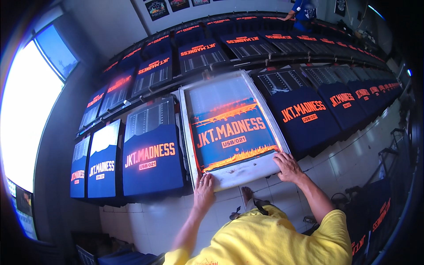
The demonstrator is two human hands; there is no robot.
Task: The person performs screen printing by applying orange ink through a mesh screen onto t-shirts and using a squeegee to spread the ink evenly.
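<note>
A screen printing frame (245,175) with a pale border lies tilted over a navy shirt in the middle of the near row. Orange ink lies in a jagged strip along the near end of its mesh, with more smeared across the upper part. Orange lettering shows through between them. My left hand (204,191) grips the near left corner of the frame, fingers over the edge. At the near right corner my right hand (288,168) is closed on the same frame, its thumb and part of the palm hidden. A squeegee cannot be made out.
Navy shirts with orange prints lie on boards left (150,168) and right (304,128) of the frame. Further rows (198,62) stand behind a rail. A person in a blue shirt (305,15) leans at the far right. Tiled floor (282,196) lies below; a bright window (31,110) is left.
</note>
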